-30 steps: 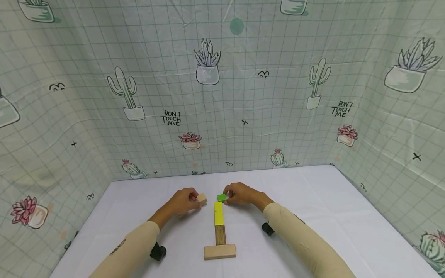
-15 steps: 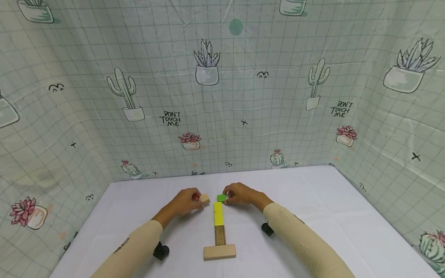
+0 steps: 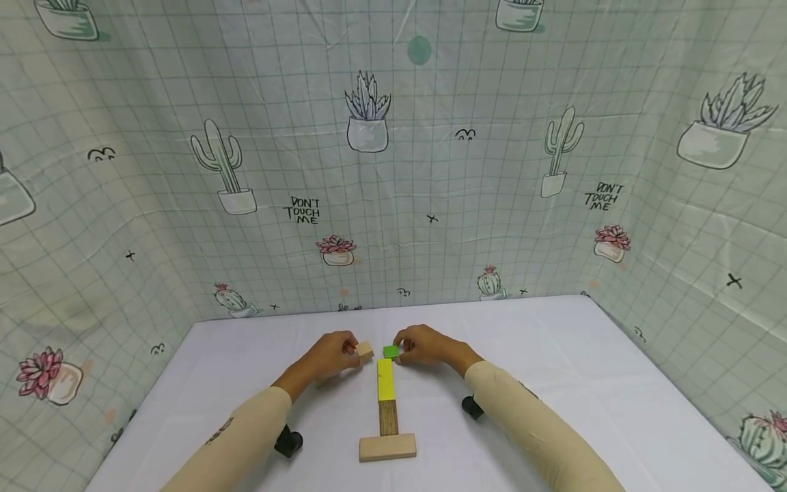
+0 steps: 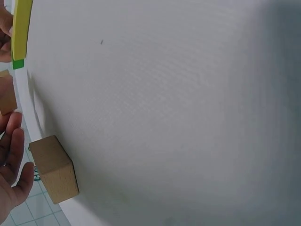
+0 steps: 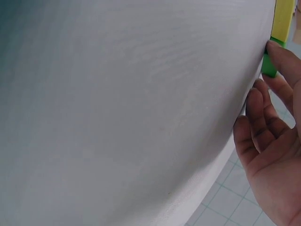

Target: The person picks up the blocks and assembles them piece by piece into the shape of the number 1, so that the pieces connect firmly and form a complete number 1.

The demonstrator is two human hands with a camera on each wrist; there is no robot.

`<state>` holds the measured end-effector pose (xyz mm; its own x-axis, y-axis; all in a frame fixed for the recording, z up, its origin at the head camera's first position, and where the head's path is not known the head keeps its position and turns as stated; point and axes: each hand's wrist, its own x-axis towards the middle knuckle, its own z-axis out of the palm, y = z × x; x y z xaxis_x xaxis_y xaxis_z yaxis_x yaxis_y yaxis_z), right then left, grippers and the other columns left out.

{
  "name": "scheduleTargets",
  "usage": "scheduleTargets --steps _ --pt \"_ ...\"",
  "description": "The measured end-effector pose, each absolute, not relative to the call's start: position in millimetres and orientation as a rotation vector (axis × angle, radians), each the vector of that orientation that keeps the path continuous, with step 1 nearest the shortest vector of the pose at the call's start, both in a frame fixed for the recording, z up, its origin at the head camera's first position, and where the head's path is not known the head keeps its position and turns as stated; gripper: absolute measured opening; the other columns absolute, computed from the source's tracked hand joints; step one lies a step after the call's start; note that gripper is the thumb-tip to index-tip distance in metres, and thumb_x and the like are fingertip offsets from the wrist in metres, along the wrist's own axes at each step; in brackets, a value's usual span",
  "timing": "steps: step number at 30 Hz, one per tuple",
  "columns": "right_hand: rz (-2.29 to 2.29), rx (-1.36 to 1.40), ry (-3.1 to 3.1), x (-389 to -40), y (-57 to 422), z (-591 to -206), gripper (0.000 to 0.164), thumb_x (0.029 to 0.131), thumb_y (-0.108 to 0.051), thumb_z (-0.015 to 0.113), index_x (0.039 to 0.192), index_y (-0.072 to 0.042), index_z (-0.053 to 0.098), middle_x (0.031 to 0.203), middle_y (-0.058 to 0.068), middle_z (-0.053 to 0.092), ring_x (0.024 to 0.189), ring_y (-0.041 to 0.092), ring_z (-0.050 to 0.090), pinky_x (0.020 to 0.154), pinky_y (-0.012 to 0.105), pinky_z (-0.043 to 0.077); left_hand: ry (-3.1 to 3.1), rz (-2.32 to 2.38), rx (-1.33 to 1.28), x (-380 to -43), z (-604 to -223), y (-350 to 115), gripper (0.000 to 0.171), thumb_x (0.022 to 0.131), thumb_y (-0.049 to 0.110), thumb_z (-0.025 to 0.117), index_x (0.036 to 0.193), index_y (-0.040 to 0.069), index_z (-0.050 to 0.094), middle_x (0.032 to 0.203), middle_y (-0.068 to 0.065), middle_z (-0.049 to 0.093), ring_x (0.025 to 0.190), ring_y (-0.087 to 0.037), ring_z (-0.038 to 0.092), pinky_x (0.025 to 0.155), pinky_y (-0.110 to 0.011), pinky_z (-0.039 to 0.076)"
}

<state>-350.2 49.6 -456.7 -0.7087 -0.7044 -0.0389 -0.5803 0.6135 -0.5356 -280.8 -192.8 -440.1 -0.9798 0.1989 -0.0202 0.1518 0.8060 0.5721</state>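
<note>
My left hand (image 3: 328, 355) pinches a small plain wooden block (image 3: 365, 350) between thumb and fingers, just left of a green block (image 3: 391, 351). My right hand (image 3: 424, 344) holds that green block by its right side, thumb and index finger on it. Below the green block a yellow block (image 3: 385, 380) runs toward me in line with it. A dark brown block (image 3: 389, 417) continues the line, ending at a light wooden plank (image 3: 387, 447) laid crosswise. In the left wrist view another wooden block (image 4: 54, 169) rests on the table beside my left fingers.
The table has a white cloth (image 3: 529, 355). Behind it and at both sides hangs a gridded curtain (image 3: 430, 171) printed with cacti. Black wrist devices show under the left sleeve (image 3: 240, 437) and right sleeve (image 3: 535, 424).
My left hand has moved a little to the right with the wooden block, bringing it closer to the green block. The right hand and green block stay nearly in place.
</note>
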Motion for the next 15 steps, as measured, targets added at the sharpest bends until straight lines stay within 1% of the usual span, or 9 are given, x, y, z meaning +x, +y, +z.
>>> scheduleTargets --steps 6,15 --pt "-0.719 -1.013 2.602 -351.1 50.1 -458.0 0.029 0.090 -0.022 0.076 0.117 -0.011 0.070 0.093 -0.001 0.064 0.085 0.012 0.056 0.077 0.029 0.050 2.901 0.913 0.282 -282.1 -440.7 -189.2 0.026 0.084 0.018 0.078 0.103 0.006 0.065 0.090 0.000 0.062 0.083 -0.013 0.055 0.078 -0.033 0.050" --pt "-0.716 -1.029 2.603 -351.0 49.4 -458.5 0.030 0.090 -0.022 0.076 0.117 -0.011 0.069 0.094 0.000 0.065 0.086 0.012 0.056 0.079 0.031 0.051 2.897 0.915 0.274 -284.1 -438.8 -186.8 0.026 0.084 0.018 0.078 0.104 0.005 0.066 0.090 0.000 0.062 0.083 -0.013 0.055 0.079 -0.033 0.050"
